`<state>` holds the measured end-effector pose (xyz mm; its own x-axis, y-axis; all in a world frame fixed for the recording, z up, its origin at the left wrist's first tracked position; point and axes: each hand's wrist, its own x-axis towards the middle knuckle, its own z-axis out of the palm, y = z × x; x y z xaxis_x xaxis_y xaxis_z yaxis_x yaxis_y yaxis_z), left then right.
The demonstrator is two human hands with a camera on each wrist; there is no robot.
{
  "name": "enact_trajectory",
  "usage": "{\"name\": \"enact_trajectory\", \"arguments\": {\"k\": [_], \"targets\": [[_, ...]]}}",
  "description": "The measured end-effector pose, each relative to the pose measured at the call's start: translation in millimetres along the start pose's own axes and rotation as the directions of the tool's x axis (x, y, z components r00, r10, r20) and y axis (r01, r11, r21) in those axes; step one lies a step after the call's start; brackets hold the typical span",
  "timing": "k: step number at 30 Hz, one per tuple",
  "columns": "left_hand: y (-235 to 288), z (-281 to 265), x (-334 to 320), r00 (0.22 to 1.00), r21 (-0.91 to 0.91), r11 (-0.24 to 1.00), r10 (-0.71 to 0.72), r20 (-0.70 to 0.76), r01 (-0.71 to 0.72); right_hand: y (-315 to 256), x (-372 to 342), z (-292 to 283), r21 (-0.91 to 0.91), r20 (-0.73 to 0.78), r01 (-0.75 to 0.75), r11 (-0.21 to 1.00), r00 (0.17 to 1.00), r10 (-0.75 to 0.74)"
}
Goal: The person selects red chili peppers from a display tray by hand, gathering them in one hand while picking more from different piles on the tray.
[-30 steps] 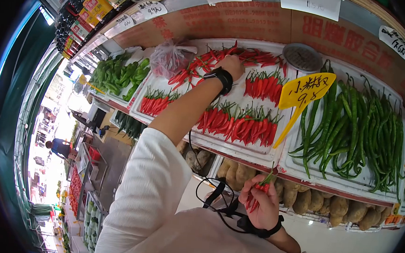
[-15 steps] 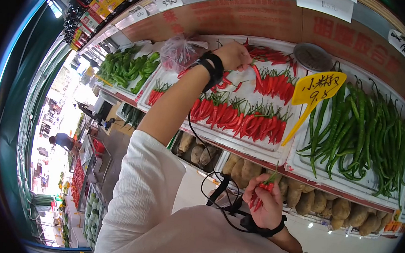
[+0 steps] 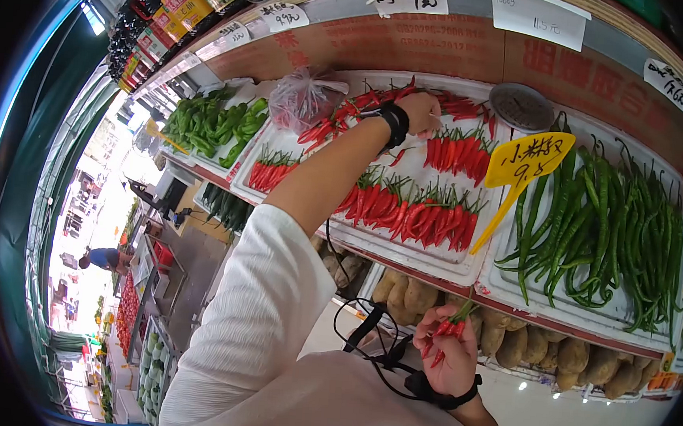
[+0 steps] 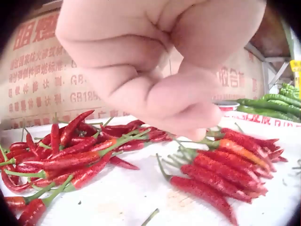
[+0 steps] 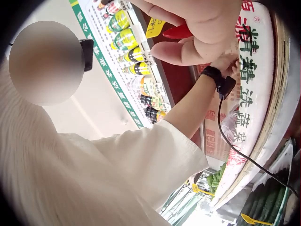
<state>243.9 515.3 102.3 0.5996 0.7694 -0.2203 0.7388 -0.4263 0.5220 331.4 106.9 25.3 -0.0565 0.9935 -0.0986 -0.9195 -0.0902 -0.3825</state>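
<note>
Over the white foam tray (image 3: 355,238) is my left hand (image 3: 420,114), at the stem end of a short row of red chilies (image 3: 458,151). In the left wrist view the curled fingers of my left hand (image 4: 164,70) pinch at the stem of a red chili with an orange patch (image 4: 242,151); the exact contact is partly hidden. Loose red chilies (image 4: 70,155) lie beside that row. Near my body, my right hand (image 3: 450,355) grips several red chilies (image 3: 451,328), stems up. One red chili (image 5: 178,32) shows between the fingers of my right hand (image 5: 202,28).
A longer row of red chilies (image 3: 405,213) lies nearer the front edge. A plastic bag (image 3: 306,100) and a round dish (image 3: 521,107) stand at the back. A yellow price sign (image 3: 529,159) rises beside long green peppers (image 3: 594,231). Potatoes (image 3: 510,347) sit below.
My left hand has moved right and down to the short row's stems; the chili hanging from its fingertips half a second ago now lies at the row. My right hand still grips its chilies.
</note>
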Motion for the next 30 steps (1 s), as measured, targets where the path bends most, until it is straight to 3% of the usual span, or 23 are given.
{"name": "enact_trajectory", "arguments": {"k": [2, 4, 5, 6, 8, 9, 11, 13, 15, 16, 17, 18, 19, 21, 22, 25, 28, 30], "targets": [[11, -7, -14, 0.996, 0.028, 0.999, -0.013, -0.091, 0.015, 0, 1, 4, -0.03, 0.021, -0.013, 0.999, 1.0, 0.013], [5, -9, -38, 0.987, -0.142, 0.981, 0.114, -0.116, -0.13, -1, 4, 11, -0.067, 0.042, -0.04, 0.997, 0.998, 0.043], [26, -15, -72, 0.985, -0.109, 0.983, 0.141, -0.098, -0.151, -2, 6, 11, -0.071, 0.076, -0.064, 0.995, 0.995, 0.07], [30, -15, -100, 0.965, -0.139, 0.957, 0.242, -0.106, -0.255, -2, 9, 12, -0.078, 0.111, -0.089, 0.993, 0.989, 0.098], [50, -10, -168, 0.944, -0.261, 0.907, 0.321, -0.082, -0.331, -1, 15, 20, -0.143, 0.118, -0.113, 0.983, 0.985, 0.13], [67, -7, -206, 0.974, -0.363, 0.907, 0.224, -0.013, -0.214, 1, 18, 24, -0.175, 0.147, -0.087, 0.981, 0.983, 0.114], [66, 22, -262, 0.957, -0.305, 0.907, 0.277, -0.082, -0.289, 6, 26, 31, -0.238, 0.21, -0.033, 0.971, 0.974, 0.084], [62, 48, -308, 0.965, -0.45, 0.857, 0.258, -0.044, -0.25, 14, 32, 44, -0.323, 0.22, 0.009, 0.946, 0.973, 0.065], [55, 87, -338, 0.972, -0.693, 0.682, 0.193, -0.136, -0.232, 33, 41, 53, -0.581, 0.278, 0.223, 0.783, 0.958, -0.067], [48, 112, -350, 0.977, -0.822, 0.529, 0.125, -0.171, -0.211, 45, 49, 50, -0.68, 0.399, 0.38, 0.627, 0.909, -0.118], [42, 133, -356, 0.981, -0.916, 0.35, 0.059, -0.186, -0.195, 50, 50, 51, -0.795, 0.393, 0.35, 0.496, 0.919, -0.019], [41, 145, -357, 0.971, -0.96, 0.15, 0.006, -0.238, -0.236, 54, 53, 63, -0.829, 0.431, 0.409, 0.382, 0.902, -0.031], [37, 155, -354, 0.937, -0.915, 0.235, -0.043, -0.348, -0.329, 60, 59, 78, -0.847, 0.471, 0.463, 0.259, 0.882, -0.037], [25, 177, -347, 0.91, -0.932, -0.106, -0.277, -0.307, -0.347, 83, 65, 82, -0.874, 0.461, 0.457, 0.163, 0.887, -0.014], [18, 176, -343, 0.894, -0.938, -0.029, -0.315, -0.32, -0.346, 93, 71, 81, -0.875, 0.478, 0.477, 0.077, 0.878, -0.016], [-9, 151, -355, 0.879, -0.89, -0.074, -0.215, -0.425, -0.449, 124, 85, 87, -0.895, 0.411, 0.416, -0.161, 0.909, 0.066], [-23, 124, -348, 0.918, -0.808, -0.552, -0.395, 0.036, -0.205, 152, 95, 99, -0.867, 0.4, 0.404, -0.293, 0.913, 0.076], [-56, 124, -353, 0.971, -0.775, -0.62, -0.234, 0.039, -0.119, 167, 99, 113, -0.848, 0.353, 0.366, -0.383, 0.929, 0.107]]}}
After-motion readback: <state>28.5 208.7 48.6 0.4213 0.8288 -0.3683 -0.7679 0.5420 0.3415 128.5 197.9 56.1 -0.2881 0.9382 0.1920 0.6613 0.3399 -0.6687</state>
